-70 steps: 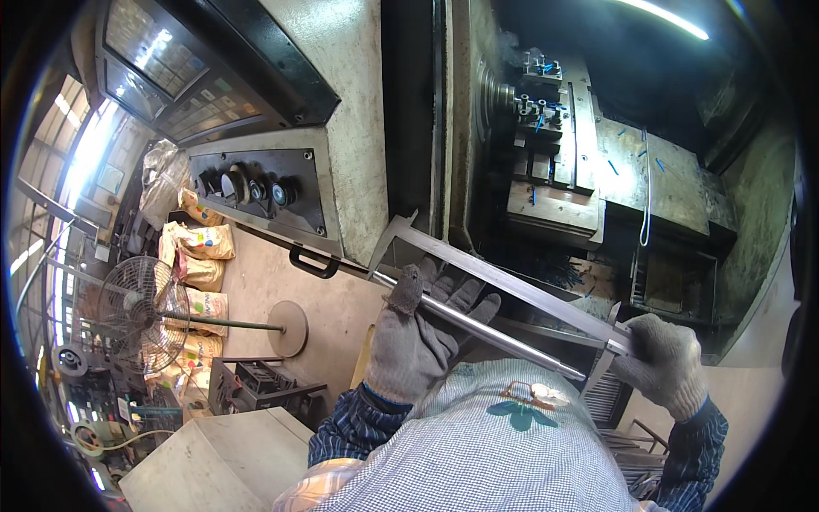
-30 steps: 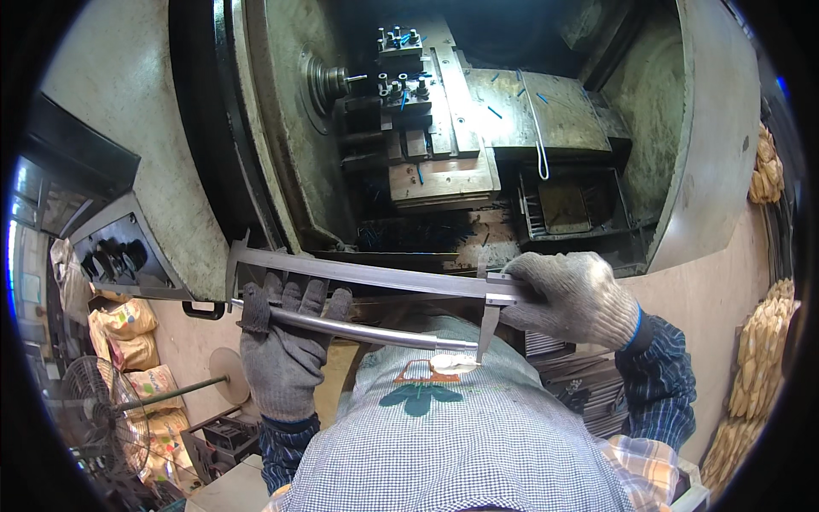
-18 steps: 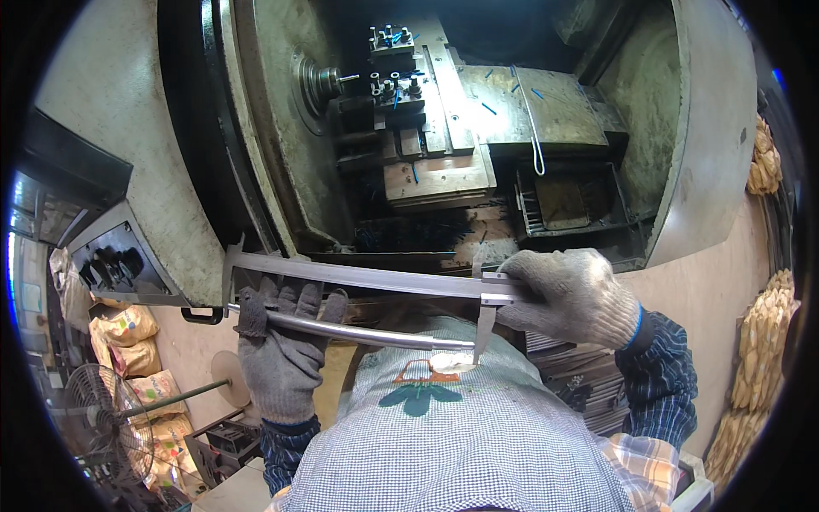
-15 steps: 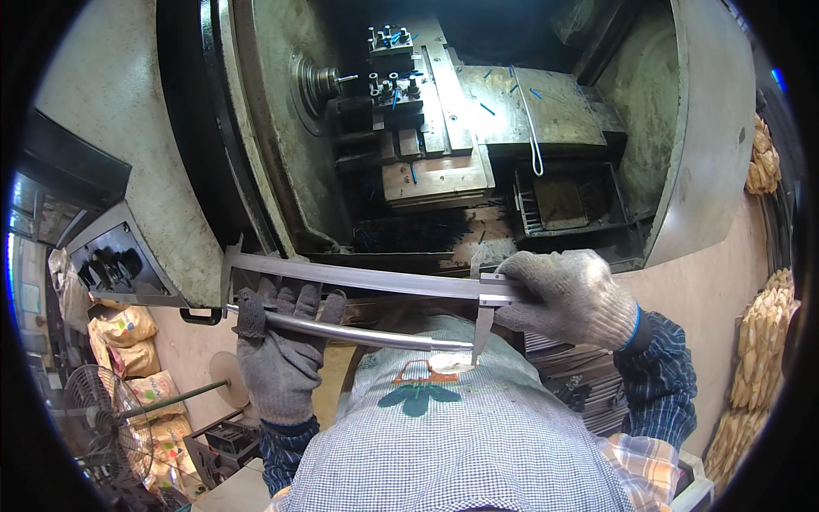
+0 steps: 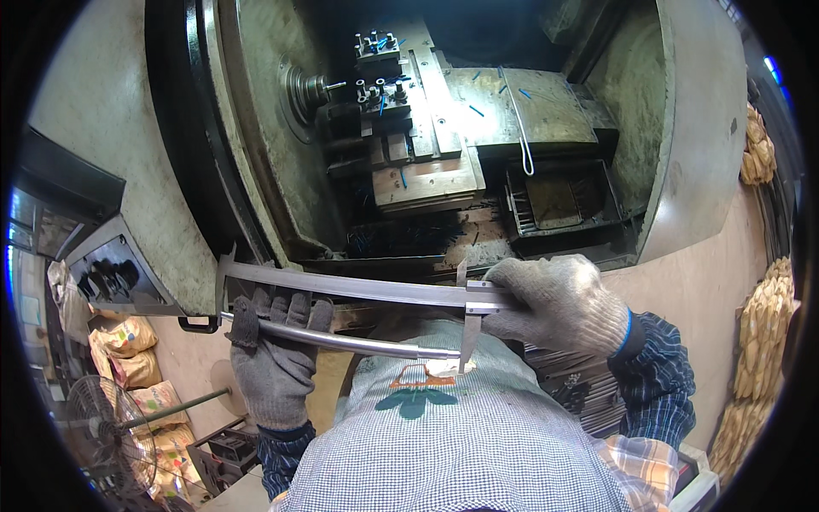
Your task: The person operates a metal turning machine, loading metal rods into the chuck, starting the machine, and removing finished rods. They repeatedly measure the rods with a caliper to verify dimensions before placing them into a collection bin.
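Both my hands wear grey knit gloves. My left hand (image 5: pixel 277 367) is closed round a long shiny metal rod (image 5: pixel 363 345), with the thumb over it near its left end. The rod's right end steps down to a thinner section. Along the far side of the rod runs a long steel vernier caliper (image 5: pixel 358 290). My right hand (image 5: pixel 554 303) grips the caliper at its sliding part. The sliding jaw reaches toward me at the rod's right tip, seemingly against it. The fixed jaw stands by the rod's left end, close to my left fingers.
An open lathe lies ahead, with a chuck (image 5: pixel 311 90), a tool slide (image 5: pixel 426 111) and blue chips. A control panel (image 5: pixel 119 269) juts out at left, above a fan (image 5: pixel 102 422) and yellow sacks (image 5: pixel 128 337). Bundled yellowish pieces (image 5: pixel 759 341) stand at right.
The caliper and rod have shifted slightly left and down in the view, together with the right hand. The lathe has shifted left in the picture too. Both grips stay the same.
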`<state>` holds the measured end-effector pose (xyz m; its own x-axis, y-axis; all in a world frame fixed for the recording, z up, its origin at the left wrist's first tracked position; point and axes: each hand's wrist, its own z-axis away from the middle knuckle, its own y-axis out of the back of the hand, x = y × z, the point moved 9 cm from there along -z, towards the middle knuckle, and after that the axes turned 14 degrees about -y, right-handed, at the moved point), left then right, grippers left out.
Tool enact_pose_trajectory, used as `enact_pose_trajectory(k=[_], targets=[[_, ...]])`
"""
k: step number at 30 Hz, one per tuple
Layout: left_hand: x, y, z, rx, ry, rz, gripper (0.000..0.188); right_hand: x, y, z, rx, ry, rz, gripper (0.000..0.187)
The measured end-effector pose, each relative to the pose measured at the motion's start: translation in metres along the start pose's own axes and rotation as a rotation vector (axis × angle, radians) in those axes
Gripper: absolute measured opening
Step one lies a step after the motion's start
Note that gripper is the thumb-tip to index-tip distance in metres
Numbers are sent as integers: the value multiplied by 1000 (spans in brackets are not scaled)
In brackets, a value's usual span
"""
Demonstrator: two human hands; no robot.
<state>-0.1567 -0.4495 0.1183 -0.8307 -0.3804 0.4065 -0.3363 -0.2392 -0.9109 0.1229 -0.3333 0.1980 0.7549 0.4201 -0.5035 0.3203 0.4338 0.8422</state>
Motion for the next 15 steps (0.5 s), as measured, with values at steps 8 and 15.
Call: enact_pose_trajectory(k=[8,15], targets=[[3,4,3,-20,-2,3,50,3,-4,0,-57,-42,22,36],[4,8,7,29,-1,51,51,-1,-1,2,-4,-21,30,36]])
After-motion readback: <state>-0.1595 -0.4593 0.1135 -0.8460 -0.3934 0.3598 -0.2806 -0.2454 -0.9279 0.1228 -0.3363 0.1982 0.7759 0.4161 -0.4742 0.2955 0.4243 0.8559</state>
